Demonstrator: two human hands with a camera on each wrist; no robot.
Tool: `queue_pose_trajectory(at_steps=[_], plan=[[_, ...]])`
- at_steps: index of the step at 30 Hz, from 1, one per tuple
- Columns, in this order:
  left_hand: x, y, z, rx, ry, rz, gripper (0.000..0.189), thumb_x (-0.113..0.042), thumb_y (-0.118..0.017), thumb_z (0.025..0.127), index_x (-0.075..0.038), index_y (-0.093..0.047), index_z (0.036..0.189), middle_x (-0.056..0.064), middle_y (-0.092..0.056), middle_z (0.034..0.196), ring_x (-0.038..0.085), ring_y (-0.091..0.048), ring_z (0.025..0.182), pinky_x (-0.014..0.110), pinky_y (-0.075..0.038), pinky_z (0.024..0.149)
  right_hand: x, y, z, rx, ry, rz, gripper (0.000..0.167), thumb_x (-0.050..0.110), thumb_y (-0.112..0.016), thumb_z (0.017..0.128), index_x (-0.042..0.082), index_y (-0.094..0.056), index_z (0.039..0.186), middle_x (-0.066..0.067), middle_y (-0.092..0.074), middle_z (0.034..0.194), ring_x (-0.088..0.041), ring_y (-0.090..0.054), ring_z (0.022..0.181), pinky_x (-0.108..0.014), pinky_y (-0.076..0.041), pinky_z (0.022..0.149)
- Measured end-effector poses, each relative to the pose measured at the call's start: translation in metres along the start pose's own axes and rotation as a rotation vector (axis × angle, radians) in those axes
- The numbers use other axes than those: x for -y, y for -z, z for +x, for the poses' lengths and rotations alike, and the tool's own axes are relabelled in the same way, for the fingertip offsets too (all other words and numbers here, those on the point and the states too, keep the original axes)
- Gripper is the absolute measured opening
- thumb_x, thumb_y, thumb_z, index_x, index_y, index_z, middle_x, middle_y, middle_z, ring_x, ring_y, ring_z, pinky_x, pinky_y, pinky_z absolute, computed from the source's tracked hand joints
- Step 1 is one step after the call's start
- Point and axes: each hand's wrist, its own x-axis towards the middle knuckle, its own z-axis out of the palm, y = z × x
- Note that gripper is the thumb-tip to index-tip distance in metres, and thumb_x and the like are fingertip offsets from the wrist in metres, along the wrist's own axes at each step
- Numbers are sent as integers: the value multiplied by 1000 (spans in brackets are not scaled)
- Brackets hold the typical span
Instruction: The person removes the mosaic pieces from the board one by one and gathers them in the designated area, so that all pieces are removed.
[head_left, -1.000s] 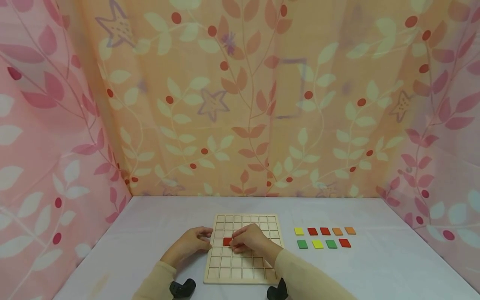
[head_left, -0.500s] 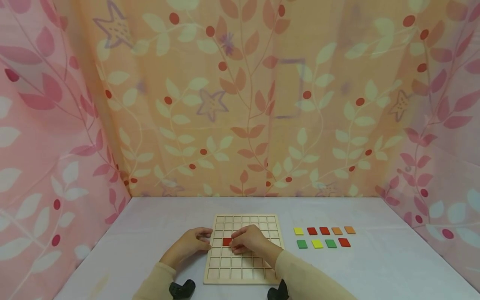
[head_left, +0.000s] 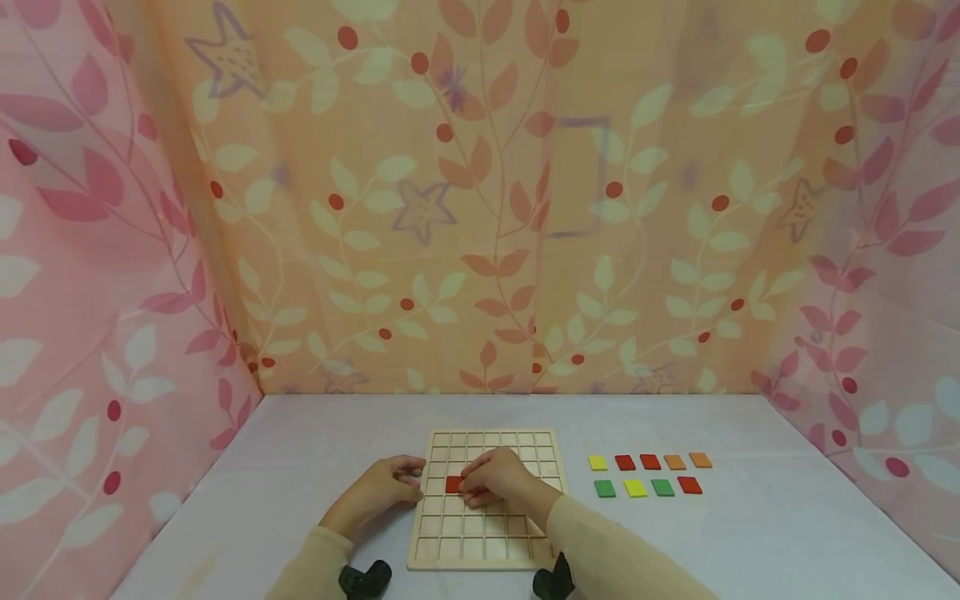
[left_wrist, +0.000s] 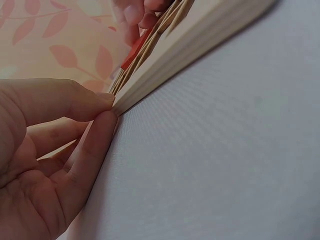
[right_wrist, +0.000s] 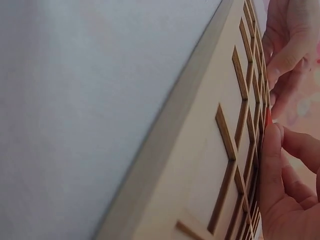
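Observation:
A pale wooden grid board lies on the table. A red square tile shows in its left middle part. My right hand is over the board, thumb and finger together at the tile's right edge, pinching it; they hide part of it. In the right wrist view a sliver of the red tile shows beyond the right fingertips. My left hand rests against the board's left edge, thumb and fingers loosely bent. The left wrist view shows left fingertips touching the board's side.
Right of the board lie two rows of loose square tiles: yellow, red, orange and green among them. Dark devices sit at both wrists. Patterned cloth walls enclose the white table.
Both hands stay nearly where they were at the board and the red tile. The right hand shifts only very slightly left; the loose tiles keep their places.

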Motion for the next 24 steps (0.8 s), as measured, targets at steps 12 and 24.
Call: queue_pose_trajectory(at_steps=[12, 24], plan=[[-1, 0, 0, -3, 6, -3, 57, 7, -73, 73, 7, -59, 129, 16, -63, 115, 17, -59, 90, 29, -57, 73, -2, -5, 6, -81, 44, 0, 14, -1, -74, 83, -10, -71, 93, -9, -74, 77, -8, -63, 58, -23, -58, 57], [1, 0, 0, 14, -7, -14, 57, 6, -73, 75, 9, -58, 129, 17, -62, 115, 17, -59, 91, 29, -57, 74, -1, -9, 3, -92, 1, 23, 18, -5, -75, 80, -9, -71, 97, -12, -71, 75, -8, -63, 53, -24, -58, 54]])
